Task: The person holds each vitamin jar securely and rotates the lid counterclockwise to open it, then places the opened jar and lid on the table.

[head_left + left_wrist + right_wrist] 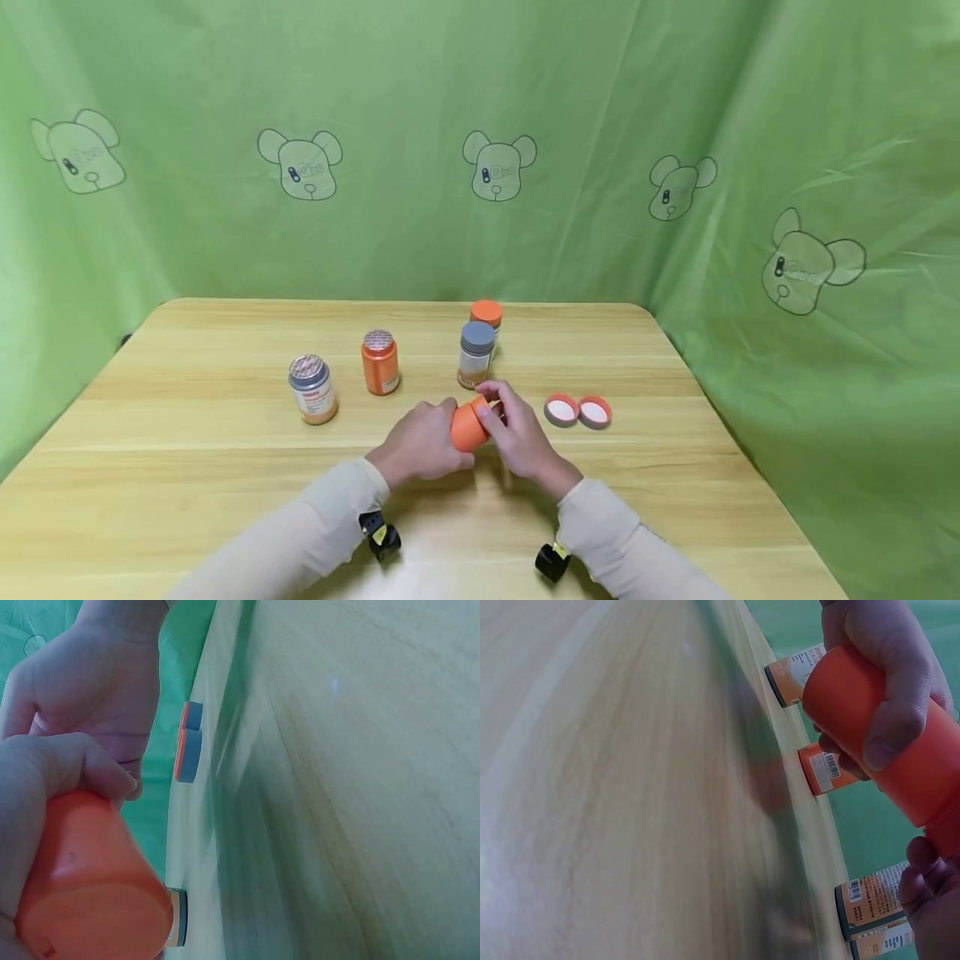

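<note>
Far left on pale wood-grain table (187,500): squat plastic bottle with grey shoulder, white printed label and orange lower part (315,400), uncapped, upright, printed foil seal (307,367) across mouth. Next, slightly farther back: small glossy orange plastic bottle (380,371), also uncapped and upright, patterned seal (378,340) on top, barcode label low on side.

Nearer, toward centre: left hand (423,440), cream sleeve (330,500), black wrist camera (384,540). Clenched round body of smooth bright-orange plastic bottle (467,430). Held bottle at centre, raised off table, tilted, base toward lower left, neck toward upper right.

Just beyond held bottle: orange-and-white labelled bottle with grey screw cap (474,360), upright. Close behind, partly hidden: bottle with flat orange cap (486,314).

Then right hand (525,437), sleeve likewise cream. Thumb and fingers pinching held bottle at neck end. Top covered by fingers; cannot tell cap or seal there.

Farther right: two round grey-and-orange plastic caps (562,411), side by side, touching, open side up, white discs inside. Behind table and along right: green cloth (405,67) with line-drawn bear heads.
</note>
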Tool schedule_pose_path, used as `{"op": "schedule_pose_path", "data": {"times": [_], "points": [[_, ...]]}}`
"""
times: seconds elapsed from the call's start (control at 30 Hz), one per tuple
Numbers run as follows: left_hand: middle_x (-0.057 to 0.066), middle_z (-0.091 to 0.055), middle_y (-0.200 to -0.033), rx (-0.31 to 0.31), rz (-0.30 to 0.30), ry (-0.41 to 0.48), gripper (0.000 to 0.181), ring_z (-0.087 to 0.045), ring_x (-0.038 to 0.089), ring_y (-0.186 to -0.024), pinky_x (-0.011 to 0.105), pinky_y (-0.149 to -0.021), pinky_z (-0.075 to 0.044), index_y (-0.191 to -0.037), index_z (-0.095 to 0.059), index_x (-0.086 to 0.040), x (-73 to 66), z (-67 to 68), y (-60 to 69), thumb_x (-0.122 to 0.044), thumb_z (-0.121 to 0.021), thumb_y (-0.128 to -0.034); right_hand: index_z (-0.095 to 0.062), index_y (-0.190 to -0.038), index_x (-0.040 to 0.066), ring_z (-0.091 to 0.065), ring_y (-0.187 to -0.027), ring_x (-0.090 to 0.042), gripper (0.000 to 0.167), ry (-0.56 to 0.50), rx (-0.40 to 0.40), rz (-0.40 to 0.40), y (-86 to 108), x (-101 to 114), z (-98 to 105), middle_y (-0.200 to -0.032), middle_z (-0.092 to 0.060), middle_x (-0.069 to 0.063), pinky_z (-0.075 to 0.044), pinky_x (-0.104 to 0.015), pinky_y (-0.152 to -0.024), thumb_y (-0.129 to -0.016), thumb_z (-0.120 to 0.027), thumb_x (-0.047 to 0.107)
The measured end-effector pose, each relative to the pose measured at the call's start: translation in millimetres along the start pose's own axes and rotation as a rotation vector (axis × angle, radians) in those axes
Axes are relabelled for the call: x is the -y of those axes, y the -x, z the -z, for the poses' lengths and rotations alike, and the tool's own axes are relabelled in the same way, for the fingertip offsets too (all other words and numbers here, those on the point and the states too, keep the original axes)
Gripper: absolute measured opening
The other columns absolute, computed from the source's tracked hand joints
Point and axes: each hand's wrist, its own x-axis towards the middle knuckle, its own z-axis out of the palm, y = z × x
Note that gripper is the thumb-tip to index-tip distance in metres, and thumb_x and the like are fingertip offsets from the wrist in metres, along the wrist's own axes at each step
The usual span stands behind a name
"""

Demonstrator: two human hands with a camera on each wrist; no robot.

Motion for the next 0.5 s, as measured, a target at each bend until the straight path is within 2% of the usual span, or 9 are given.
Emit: {"op": "schedule_pose_path", "data": {"times": [0.1, 0.2, 0.33, 0.4, 0.5], "points": [[-0.001, -0.051, -0.069, 0.007, 0.008, 0.003, 0.049, -0.051, 0.014, -0.058, 0.028, -0.053, -0.043, -0.098, -0.055, -0.005, -0.3, -0.3, -0.5, -0.037, -0.077, -0.0675, -0.051, -0.123, 0.0, -0.057, -0.084, -0.026, 0.028, -0.006, 0.008, 0.027, 0.9, 0.1, 2.4, -0.109, -0.058, -0.014, -0.049, -0.031, -0.071, -0.097, -0.049, 0.011], [-0.001, -0.052, -0.07, 0.008, 0.011, 0.002, 0.051, -0.052, 0.015, -0.06, 0.029, -0.054, -0.044, -0.1, -0.055, -0.005, -2.8, 2.0, -4.0, -0.037, -0.078, -0.0681, -0.051, -0.123, -0.001, -0.057, -0.08, -0.024, 0.027, 0.024, -0.006, 0.045, -1.2, -0.2, 5.9, -0.11, -0.058, -0.016, -0.049, -0.03, -0.069, -0.099, -0.047, 0.011], [0.0, -0.053, -0.071, 0.015, 0.012, -0.006, 0.053, -0.053, 0.015, -0.062, 0.029, -0.056, -0.045, -0.103, -0.056, -0.003, -5.2, 4.5, -6.2, -0.037, -0.078, -0.0692, -0.051, -0.124, 0.002, -0.054, -0.071, -0.016, 0.026, 0.047, -0.012, -0.001, -3.3, 0.6, 7.3, -0.108, -0.058, -0.015, -0.047, -0.028, -0.063, -0.101, -0.048, 0.015], [0.0, -0.053, -0.071, 0.025, 0.015, -0.008, 0.052, -0.052, 0.015, -0.061, 0.029, -0.056, -0.045, -0.103, -0.056, -0.003, -4.6, 4.0, -4.6, -0.037, -0.077, -0.0693, -0.051, -0.124, 0.003, -0.054, -0.071, -0.015, 0.027, 0.038, -0.001, -0.018, -2.2, 0.7, 6.1, -0.109, -0.058, -0.014, -0.047, -0.028, -0.064, -0.1, -0.049, 0.015], [0.0, -0.053, -0.071, 0.033, 0.022, -0.002, 0.053, -0.052, 0.015, -0.061, 0.029, -0.056, -0.045, -0.104, -0.056, -0.002, -2.8, 2.1, -1.9, -0.036, -0.077, -0.0696, -0.049, -0.124, 0.002, -0.055, -0.075, -0.017, 0.027, 0.018, 0.012, 0.005, 0.2, -1.0, 4.0, -0.11, -0.057, -0.015, -0.047, -0.029, -0.067, -0.099, -0.047, 0.013]]}}
